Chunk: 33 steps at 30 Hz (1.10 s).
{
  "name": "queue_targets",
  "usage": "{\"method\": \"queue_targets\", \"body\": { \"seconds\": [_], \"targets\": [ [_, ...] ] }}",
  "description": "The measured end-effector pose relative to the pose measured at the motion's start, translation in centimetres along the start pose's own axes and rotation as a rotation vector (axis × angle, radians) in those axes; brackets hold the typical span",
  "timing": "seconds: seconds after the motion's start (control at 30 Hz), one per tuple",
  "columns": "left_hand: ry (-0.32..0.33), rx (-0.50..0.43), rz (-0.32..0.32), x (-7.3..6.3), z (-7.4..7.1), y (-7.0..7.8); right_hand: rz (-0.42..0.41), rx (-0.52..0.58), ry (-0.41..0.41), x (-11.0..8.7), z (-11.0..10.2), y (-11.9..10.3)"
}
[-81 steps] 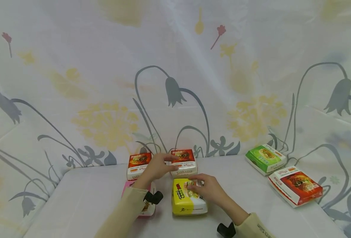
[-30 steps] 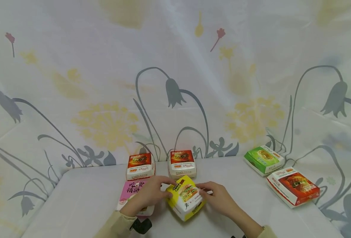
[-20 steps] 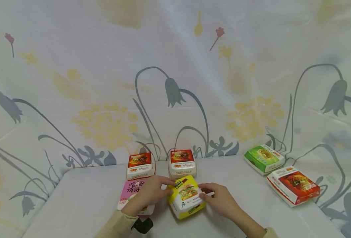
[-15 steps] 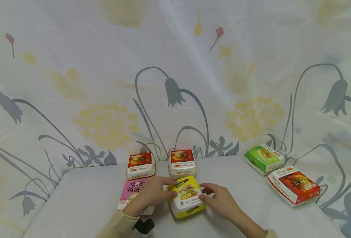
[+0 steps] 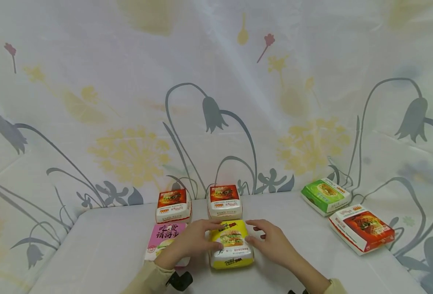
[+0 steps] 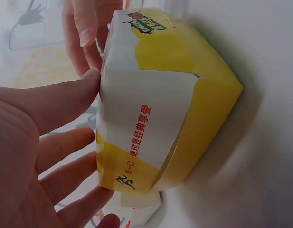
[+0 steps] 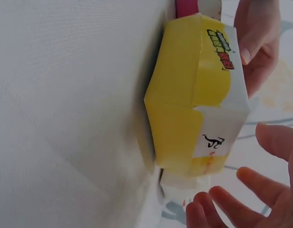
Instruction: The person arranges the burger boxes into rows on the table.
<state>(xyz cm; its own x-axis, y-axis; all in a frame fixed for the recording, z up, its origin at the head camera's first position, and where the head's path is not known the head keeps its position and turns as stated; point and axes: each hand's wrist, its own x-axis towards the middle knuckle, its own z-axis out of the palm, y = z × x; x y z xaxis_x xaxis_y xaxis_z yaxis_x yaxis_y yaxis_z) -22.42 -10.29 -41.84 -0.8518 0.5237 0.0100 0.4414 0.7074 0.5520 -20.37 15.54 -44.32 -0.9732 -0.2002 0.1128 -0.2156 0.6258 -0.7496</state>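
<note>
Left hand (image 5: pixel 191 240): we see it loosely spread, touching the yellow box (image 5: pixel 233 246).
Right hand (image 5: pixel 273 243): spread wide, just beside that box.

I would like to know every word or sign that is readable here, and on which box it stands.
"每一口, 绝对是经典享受": yellow box.
Its badge: lettering too small, blurred.
"吃", "请": pink box; other characters unclear.
Back-left red box, back-middle red box, right red box, green box: too small or blurred.
</note>
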Motion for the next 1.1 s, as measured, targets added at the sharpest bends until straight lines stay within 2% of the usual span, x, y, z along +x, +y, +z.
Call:
{"method": "queue_targets", "body": {
  "seconds": [0.2,0.37,0.47,0.73,0.93,1.1],
  "targets": [
    [-0.013,-0.008,0.041,-0.1,0.1,-0.1,-0.051,0.072,-0.096,0.3,0.6,0.3],
    [0.001,-0.021,0.031,-0.3,0.0,-0.3,-0.061,0.087,-0.14,0.5,1.0,0.2],
    [0.013,-0.027,0.028,-0.4,-0.2,-0.2,-0.07,0.088,-0.142,0.7,1.2,0.0],
    [0.006,-0.055,0.094,0.0,-0.2,0.4,-0.093,0.076,-0.145,1.1,1.8,-0.5],
    [0.007,-0.01,0.086,0.1,0.1,0.2,-0.1,0.059,-0.144,1.2,1.6,-0.5],
    [0.0,-0.006,0.064,0.1,0.2,0.3,-0.099,0.037,-0.076,1.5,0.6,0.2]
  ]
}}
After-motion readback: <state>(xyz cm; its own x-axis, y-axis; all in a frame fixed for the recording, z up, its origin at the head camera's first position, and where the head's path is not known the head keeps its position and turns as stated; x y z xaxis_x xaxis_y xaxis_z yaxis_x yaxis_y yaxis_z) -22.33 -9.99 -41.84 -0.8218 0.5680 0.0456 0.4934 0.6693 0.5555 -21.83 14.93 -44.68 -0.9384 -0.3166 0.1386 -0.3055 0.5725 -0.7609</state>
